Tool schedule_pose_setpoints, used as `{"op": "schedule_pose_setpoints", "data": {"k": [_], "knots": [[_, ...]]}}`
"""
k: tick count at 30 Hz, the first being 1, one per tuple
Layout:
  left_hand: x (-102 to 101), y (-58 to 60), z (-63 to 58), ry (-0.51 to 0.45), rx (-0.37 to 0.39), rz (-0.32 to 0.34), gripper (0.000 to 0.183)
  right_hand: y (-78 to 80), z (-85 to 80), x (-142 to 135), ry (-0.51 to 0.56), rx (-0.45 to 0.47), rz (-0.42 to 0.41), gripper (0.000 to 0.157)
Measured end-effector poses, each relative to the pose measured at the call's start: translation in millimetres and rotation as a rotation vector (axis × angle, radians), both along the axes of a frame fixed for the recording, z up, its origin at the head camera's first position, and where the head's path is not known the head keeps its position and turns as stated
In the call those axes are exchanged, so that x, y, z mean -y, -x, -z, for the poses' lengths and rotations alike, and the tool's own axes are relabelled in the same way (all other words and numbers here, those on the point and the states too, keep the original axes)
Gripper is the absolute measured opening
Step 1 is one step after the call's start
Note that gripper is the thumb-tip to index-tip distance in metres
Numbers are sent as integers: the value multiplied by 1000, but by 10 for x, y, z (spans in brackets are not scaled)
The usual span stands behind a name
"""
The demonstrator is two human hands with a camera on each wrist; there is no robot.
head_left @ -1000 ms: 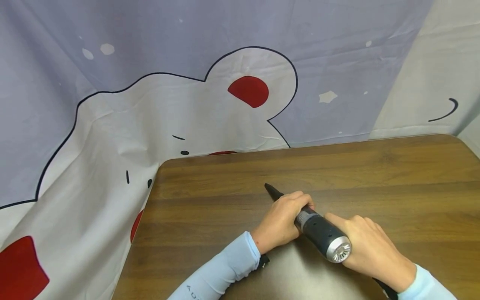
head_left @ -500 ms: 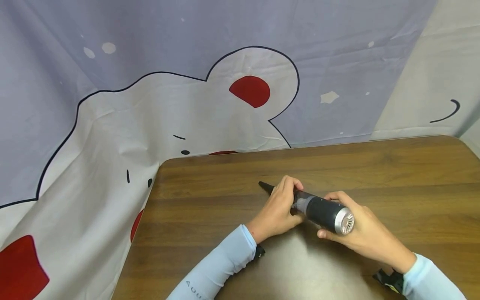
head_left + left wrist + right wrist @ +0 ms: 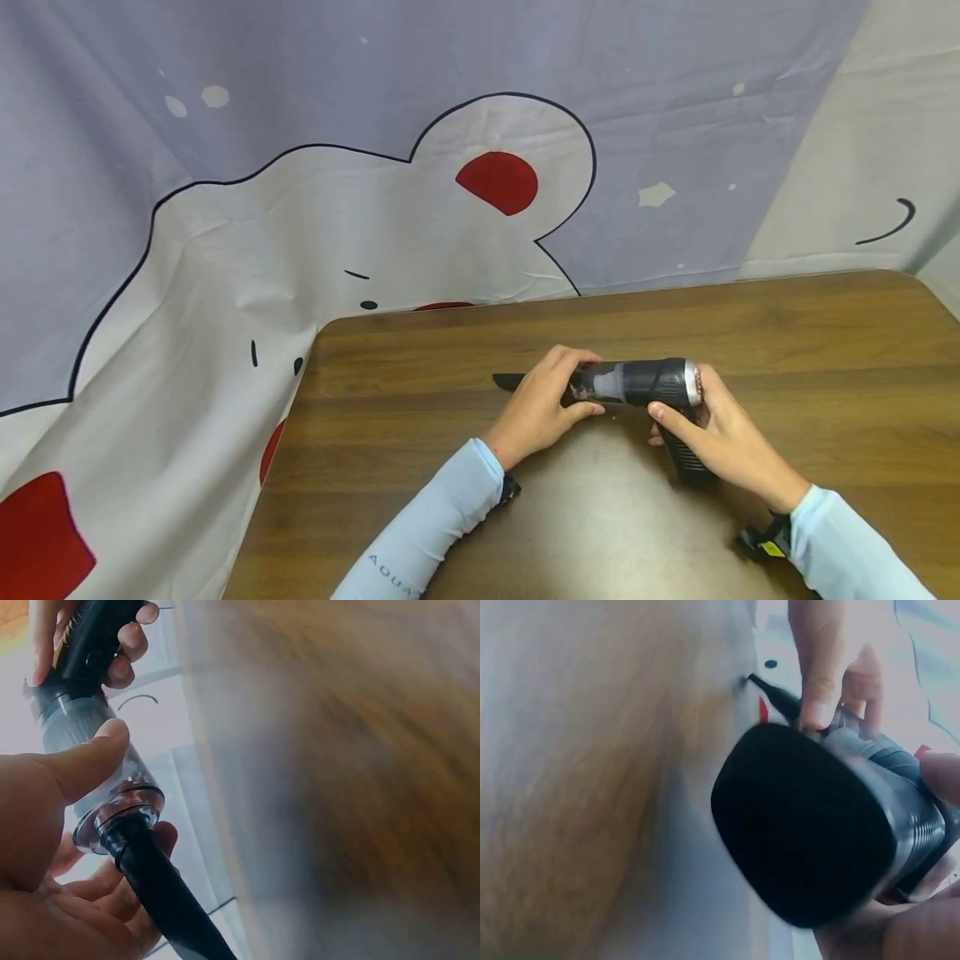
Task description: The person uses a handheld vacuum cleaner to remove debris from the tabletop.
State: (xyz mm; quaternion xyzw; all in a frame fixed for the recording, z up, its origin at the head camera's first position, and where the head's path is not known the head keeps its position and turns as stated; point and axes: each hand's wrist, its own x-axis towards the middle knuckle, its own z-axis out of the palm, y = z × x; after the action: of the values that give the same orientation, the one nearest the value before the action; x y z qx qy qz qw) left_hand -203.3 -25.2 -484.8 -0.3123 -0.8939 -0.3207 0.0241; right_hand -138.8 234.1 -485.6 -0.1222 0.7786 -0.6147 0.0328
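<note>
A black handheld vacuum cleaner (image 3: 652, 382) lies almost level across the middle of the head view, its narrow nozzle (image 3: 507, 381) pointing left. My left hand (image 3: 542, 402) grips the clear dust cup (image 3: 79, 727) near the nozzle; in the left wrist view its thumb lies along the cup and the fingers curl behind. At the silver-ringed rear end, my right hand (image 3: 723, 437) holds the body by the ribbed handle (image 3: 684, 454), which slants down toward me. The handle's broad black base (image 3: 802, 825) fills the middle of the right wrist view. Pale bits show inside the cup.
Beneath the hands is a brown wood-grain table (image 3: 405, 467) with rounded corners. A printed curtain (image 3: 322, 225) in white, lilac and red hangs along its back and left edges. Black wrist straps (image 3: 768, 537) sit at the sleeve cuffs.
The vacuum cleaner has swung from a slant, rear end toward me, to lying crosswise, so its handle now shows. My right hand has opened from behind it and regripped at the rear end.
</note>
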Motion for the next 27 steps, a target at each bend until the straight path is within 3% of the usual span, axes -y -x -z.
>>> {"op": "schedule_pose_setpoints", "data": {"k": [5,16,23,27], "knots": [[39,94,10,31,37,-35,69,115,61,-51,-40,8,32,53],[75,346,53,32,152,-87,65,533,156,-189,-259,27,77,51],[118,542,68,71,170,-108,64,724,159,-154,-333,98,90,72],[149,658,73,85,162,-122,65,836,142,-120,-310,115,100,71]]}}
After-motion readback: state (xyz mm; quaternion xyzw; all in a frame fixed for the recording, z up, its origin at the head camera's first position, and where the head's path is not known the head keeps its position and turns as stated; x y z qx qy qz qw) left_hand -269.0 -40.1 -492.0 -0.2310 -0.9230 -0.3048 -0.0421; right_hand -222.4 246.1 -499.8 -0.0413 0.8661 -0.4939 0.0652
